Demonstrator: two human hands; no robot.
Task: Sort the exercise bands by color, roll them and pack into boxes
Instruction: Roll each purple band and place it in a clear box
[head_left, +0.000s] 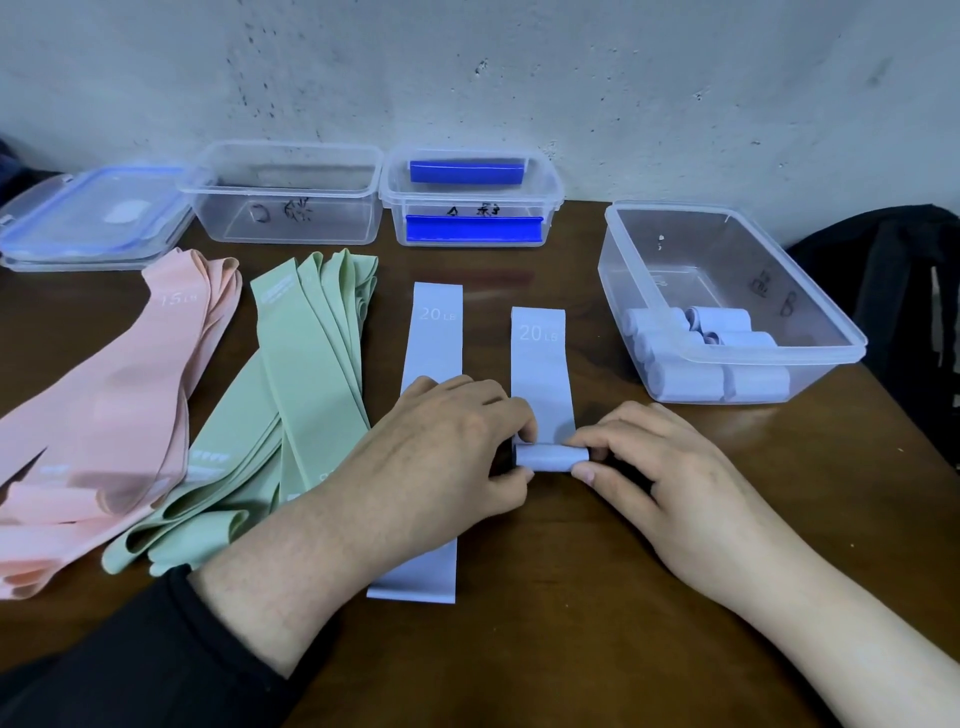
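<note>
Both hands, left (447, 447) and right (660, 467), pinch the roll (551, 457) of 1 blue band (540, 364) at frame center; right box (831, 332) holds rolls.

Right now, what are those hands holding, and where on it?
Both hold one lavender band: left hand and right hand pinch opposite ends of its rolled-up near end.

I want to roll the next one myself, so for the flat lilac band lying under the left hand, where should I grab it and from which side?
Take the flat lilac band at its near short end, coming from the table's front edge. It lies lengthwise away from you, that end is bare, and the left hand covers its middle. The band being rolled was likewise started at its near end.
</note>
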